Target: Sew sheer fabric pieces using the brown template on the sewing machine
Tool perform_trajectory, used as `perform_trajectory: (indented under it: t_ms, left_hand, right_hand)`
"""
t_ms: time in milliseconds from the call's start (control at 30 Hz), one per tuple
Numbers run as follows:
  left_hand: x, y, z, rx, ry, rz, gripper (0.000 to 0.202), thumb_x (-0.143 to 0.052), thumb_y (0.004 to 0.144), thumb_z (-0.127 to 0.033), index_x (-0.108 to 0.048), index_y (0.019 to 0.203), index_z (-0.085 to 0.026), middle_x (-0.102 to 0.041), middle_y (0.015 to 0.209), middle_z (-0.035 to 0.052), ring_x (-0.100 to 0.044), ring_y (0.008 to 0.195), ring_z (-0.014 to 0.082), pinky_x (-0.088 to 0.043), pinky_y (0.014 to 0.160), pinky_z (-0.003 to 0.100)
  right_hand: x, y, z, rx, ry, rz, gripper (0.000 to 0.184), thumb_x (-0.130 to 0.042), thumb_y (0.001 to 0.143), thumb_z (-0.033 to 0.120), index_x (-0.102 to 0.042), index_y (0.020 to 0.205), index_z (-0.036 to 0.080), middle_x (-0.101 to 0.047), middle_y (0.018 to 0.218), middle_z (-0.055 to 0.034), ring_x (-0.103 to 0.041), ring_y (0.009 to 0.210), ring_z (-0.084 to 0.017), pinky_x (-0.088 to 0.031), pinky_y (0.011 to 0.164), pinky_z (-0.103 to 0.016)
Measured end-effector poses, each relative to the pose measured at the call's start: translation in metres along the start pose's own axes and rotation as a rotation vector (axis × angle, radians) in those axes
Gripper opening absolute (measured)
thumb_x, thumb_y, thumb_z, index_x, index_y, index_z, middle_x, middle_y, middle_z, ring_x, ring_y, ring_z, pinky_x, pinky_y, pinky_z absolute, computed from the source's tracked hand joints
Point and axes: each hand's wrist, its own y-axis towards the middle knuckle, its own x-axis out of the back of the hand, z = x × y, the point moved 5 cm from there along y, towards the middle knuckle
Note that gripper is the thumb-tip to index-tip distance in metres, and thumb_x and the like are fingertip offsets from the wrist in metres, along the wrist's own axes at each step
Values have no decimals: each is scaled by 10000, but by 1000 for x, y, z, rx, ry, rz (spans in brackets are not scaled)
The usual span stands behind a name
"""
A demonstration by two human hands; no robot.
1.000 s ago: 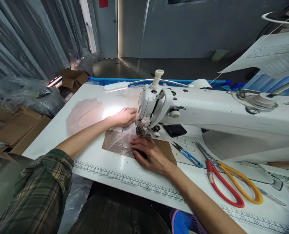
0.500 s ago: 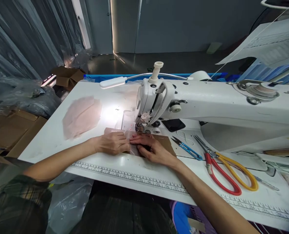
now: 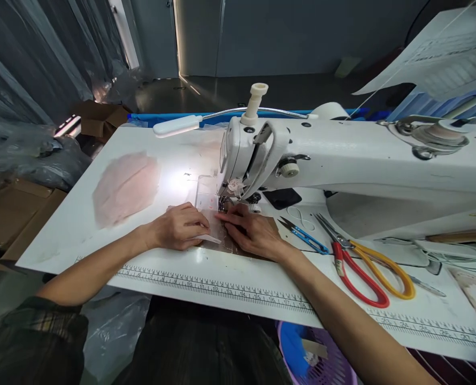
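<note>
At the needle end of a white sewing machine point(image 3: 314, 155), both my hands work low on the table. My left hand point(image 3: 182, 227) is closed, its fingers curled over a pale sheer fabric point(image 3: 209, 235) whose folded edge sticks out toward my right hand. To the right of the presser foot point(image 3: 224, 204), my right hand point(image 3: 252, 230) lies with index finger and thumb stretched apart, pressing on the fabric and a flat brown piece point(image 3: 273, 229). The palm hides part of that piece. Fingertips of both hands are just in front of the foot.
Pink sheer pieces point(image 3: 125, 187) lie at the left. Right of my hands are a dark phone-like slab point(image 3: 282, 198), blue thread snips point(image 3: 305, 236) and large scissors point(image 3: 352, 254) with red and yellow handles. A printed ruler point(image 3: 206, 283) runs along the front edge. Cardboard boxes point(image 3: 25, 214) stand left.
My left hand has turned and lifted a pale fabric edge, drawing slightly away from my right hand. The right fingers have spread a little. The whole view has shifted slightly.
</note>
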Motion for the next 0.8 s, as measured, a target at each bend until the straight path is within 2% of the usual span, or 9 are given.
perform_trajectory:
  t_ms: [100,233,333,467,633,800]
  left_hand:
    - [-3,4,-14,-52,103,-16,151,-525,926,-165,-647,838,-149,-718,874,53,-622,700,136,-501,614,278]
    - [-15,2,-26,-126,189,78,183,-510,941,-123,-646,823,-158,-709,830,24,-597,641,111,-484,582,258]
    - [-15,-1,-21,-112,132,98,184,-512,940,-134,-649,820,-162,-711,864,32,-608,677,121,-501,616,273]
    - [-9,-4,-9,-59,-52,45,163,-535,932,-204,-664,850,-148,-716,984,86,-648,829,168,-555,722,315]
    - [-10,-6,-5,-79,-66,16,149,-534,916,-178,-669,886,-125,-729,927,88,-659,780,172,-575,690,313]
    - [-10,-6,-3,-79,-48,0,138,-540,907,-195,-665,903,-137,-735,948,78,-663,773,166,-574,669,311]
  right_hand:
    - [-7,-3,4,129,-72,-63,407,-429,946,307,-617,1299,235,-618,1088,-121,-608,875,-218,-525,747,-370]
    - [-11,-6,0,184,-54,-121,396,-404,967,282,-595,1309,220,-592,1063,-122,-598,940,-219,-546,799,-392]
    - [-11,-8,0,213,-64,-152,384,-408,969,270,-593,1303,227,-581,1061,-114,-594,945,-212,-556,797,-396]
    - [-10,-9,4,225,-70,-171,376,-421,965,263,-598,1294,227,-573,1062,-117,-590,966,-223,-566,801,-418]
    - [-6,-10,4,187,24,-168,378,-428,962,242,-602,1295,207,-583,1112,-139,-609,1003,-228,-568,845,-431]
    - [-1,-11,7,183,82,-146,356,-446,947,226,-647,1239,197,-615,1106,-132,-625,1002,-219,-568,859,-428]
